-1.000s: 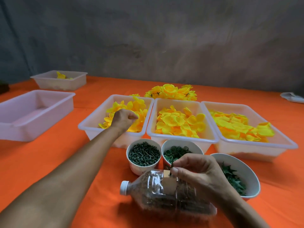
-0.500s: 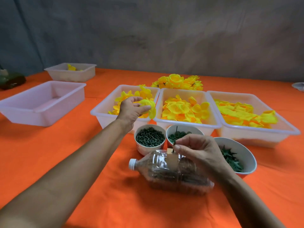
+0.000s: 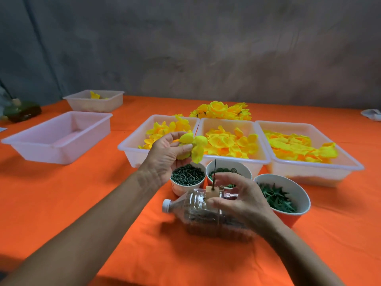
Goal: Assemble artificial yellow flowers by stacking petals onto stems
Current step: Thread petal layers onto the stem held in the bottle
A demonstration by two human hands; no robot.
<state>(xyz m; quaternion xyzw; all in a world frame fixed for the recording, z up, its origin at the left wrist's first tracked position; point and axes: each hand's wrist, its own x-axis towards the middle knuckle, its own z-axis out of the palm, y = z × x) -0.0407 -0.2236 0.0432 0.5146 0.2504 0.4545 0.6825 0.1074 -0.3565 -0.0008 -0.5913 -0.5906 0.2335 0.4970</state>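
Left fingers (image 3: 181, 150) pinch yellow petal (image 3: 194, 146).

Cups (image 3: 188, 178) before petal trays (image 3: 233, 162)

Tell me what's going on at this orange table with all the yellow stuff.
A person is putting together artificial flowers. The left hand holds a yellow petal piece above the cups, while the right hand steadies a thin dark stem standing upright in a block on a plastic bottle. The petal is not yet on the stem. Finished flowers lie behind three petal trays.
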